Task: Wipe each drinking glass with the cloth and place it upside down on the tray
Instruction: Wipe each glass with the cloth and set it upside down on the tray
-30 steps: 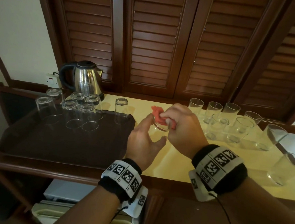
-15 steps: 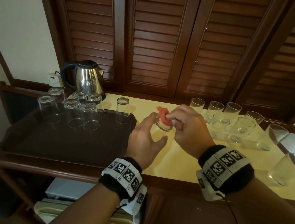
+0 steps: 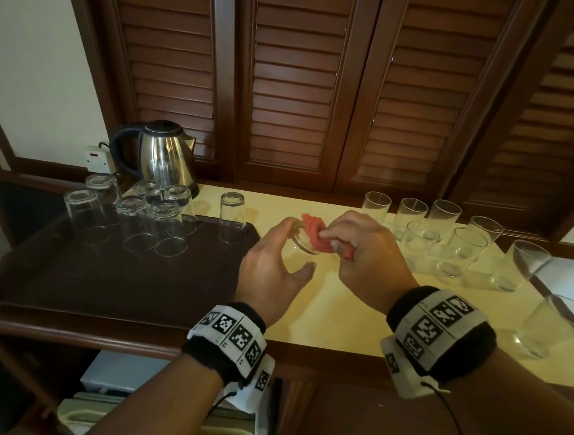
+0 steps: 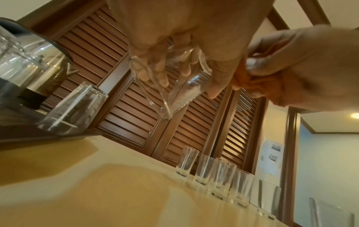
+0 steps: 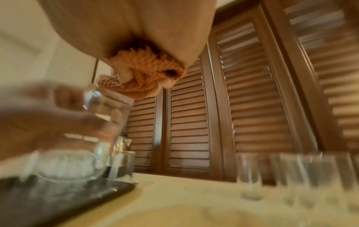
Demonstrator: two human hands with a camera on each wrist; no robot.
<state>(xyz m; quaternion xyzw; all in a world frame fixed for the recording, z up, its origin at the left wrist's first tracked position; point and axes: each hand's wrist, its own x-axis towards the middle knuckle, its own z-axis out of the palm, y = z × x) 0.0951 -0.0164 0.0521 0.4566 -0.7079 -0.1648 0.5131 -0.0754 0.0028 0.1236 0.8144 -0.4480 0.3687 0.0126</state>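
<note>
Glass [image 3: 302, 244] in hand is the one being worked on right now: it hangs in the air above the yellow counter [image 3: 323, 309], just right of the tray [image 3: 109, 272], tipped with its mouth toward the right. The left hand [image 3: 274, 271] has its fingers and thumb curled round the body of it; the left wrist view shows the fingertips wrapped on the clear wall. The right hand [image 3: 366, 258] pinches the red cloth [image 3: 315, 233] between thumb and fingers, and the bunched cloth sits at the mouth, seemingly tucked into it.

So I'd judge this one as mid-wipe, not yet ready to turn over.

On the dark tray, toward its far edge, seven glasses [image 3: 134, 219] already stand upside down: a cluster of six at the far left and a single one [image 3: 232, 218] at the far right corner. Those look finished.

Over on the right of the counter, about nine upright glasses [image 3: 448, 243] wait in loose rows running from the far side toward the near right edge. By my count the job is a bit under halfway.

A steel kettle [image 3: 160, 154] stands behind the tray at the far left.
</note>
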